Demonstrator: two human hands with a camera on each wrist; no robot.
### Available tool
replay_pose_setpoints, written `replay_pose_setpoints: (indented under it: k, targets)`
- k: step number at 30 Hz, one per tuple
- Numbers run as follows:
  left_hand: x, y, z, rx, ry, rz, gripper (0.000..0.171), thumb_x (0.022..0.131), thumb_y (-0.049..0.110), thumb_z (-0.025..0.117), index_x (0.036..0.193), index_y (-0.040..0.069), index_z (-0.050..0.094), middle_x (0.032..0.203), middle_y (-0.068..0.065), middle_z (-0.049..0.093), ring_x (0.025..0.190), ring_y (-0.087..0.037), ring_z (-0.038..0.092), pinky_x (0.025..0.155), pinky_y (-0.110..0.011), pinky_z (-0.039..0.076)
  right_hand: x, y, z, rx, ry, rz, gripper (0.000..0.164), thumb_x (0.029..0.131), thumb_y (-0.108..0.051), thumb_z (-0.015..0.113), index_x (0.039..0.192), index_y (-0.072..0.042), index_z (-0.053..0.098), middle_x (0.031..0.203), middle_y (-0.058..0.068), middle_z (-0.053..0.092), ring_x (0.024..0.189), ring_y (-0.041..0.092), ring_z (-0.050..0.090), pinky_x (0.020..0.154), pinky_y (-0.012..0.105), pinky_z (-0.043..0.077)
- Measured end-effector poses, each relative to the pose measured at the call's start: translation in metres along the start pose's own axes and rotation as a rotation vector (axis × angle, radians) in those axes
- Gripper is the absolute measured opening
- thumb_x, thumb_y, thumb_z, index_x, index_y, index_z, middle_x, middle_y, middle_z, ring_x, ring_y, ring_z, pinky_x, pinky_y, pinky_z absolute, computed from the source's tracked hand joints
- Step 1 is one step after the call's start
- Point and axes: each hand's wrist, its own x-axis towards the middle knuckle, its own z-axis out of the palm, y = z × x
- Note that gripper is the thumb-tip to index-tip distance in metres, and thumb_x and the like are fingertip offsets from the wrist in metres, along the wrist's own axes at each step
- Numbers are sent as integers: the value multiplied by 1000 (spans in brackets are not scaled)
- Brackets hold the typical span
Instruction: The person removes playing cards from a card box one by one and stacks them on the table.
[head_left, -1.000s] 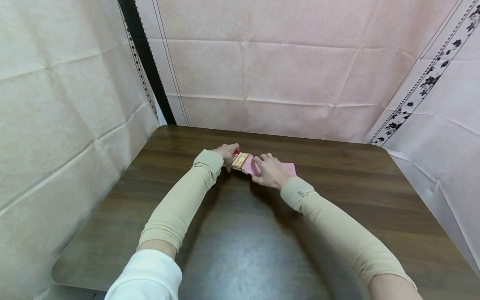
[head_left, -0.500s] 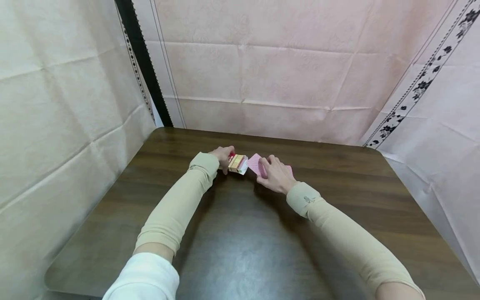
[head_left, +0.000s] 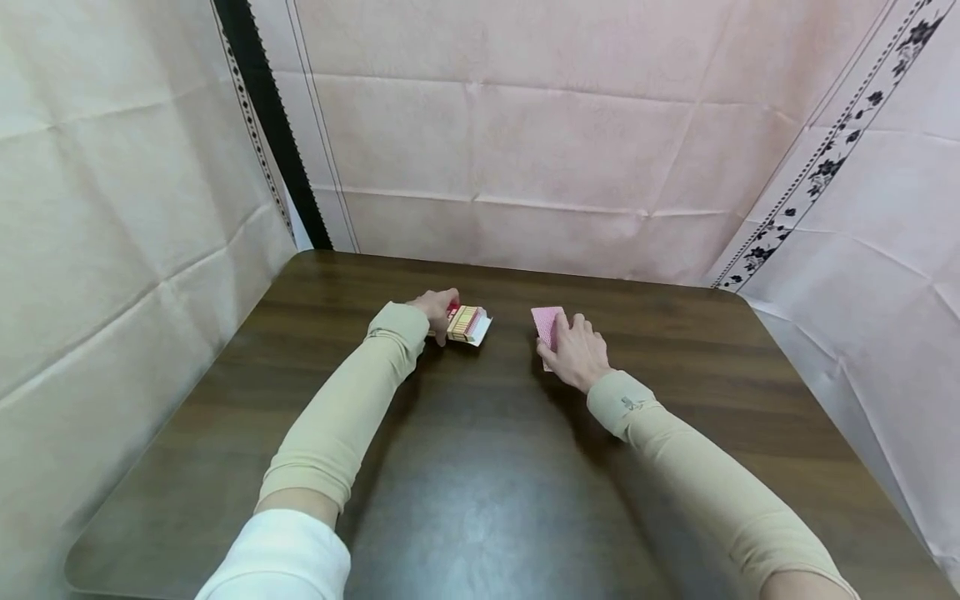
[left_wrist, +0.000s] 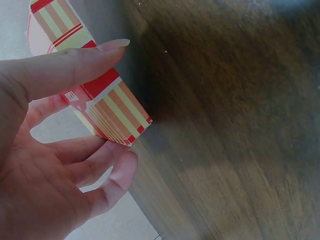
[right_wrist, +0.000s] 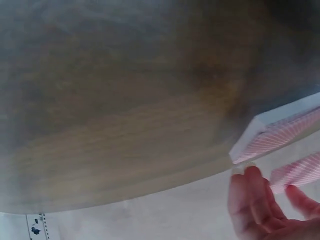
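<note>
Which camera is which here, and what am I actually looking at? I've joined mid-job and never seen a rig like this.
There is no machine: these are one person's bare hands, with cream sleeves on the forearms. The wide picture comes from a camera on the head, looking forward and down. The two smaller ones come from a camera on each wrist.

The surface is a dark wooden table, with pale cloth hanging behind it. The left hand grips a red and yellow striped box with a white flap at its end. The right hand holds a pink-patterned stack, probably cards. The box and the stack are apart. Whether either touches the table is hard to tell.
</note>
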Motion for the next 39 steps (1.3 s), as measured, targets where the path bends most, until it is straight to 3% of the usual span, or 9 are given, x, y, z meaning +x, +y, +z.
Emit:
replay_pose_setpoints:
  k: [9,24,33,36,39]
  targets:
    - [7,2,3,19,3,-21,72,69,0,81,128,16,42,129,-13,50,115,-29,50,91,-45,44,-3,3,7,-34,-83,104,51,87,-45,50,116,-2,49,102,23,56,96,40,57,78,54,48]
    - [4,-5,2,36,18,-46,74,69,2,82,129,16,42,131,-13,50,117,-31,50,92,-47,44,-1,-6,6,-137,-176,101,59,93,-50,48,131,-6,49,115,29,57,103,44,56,77,57,48]
    - [3,2,-1,45,31,-64,73,71,3,81,130,18,41,131,-13,51,114,-32,49,92,-48,44,1,-7,-2,-154,-271,105,65,93,-58,47,137,-9,45,124,28,54,109,44,54,81,57,47]
    - [6,4,1,55,32,-68,73,70,3,81,129,20,42,130,-12,51,114,-33,48,91,-47,44,0,-7,-4,-150,-271,116,68,92,-59,48,138,-8,44,123,28,54,108,44,55,80,56,47]
    - [9,8,2,62,37,-65,72,70,2,82,128,20,43,130,-12,51,118,-33,44,92,-49,43,1,-8,-7,-144,-203,90,65,92,-55,50,135,-7,43,119,27,55,106,44,55,81,57,47]
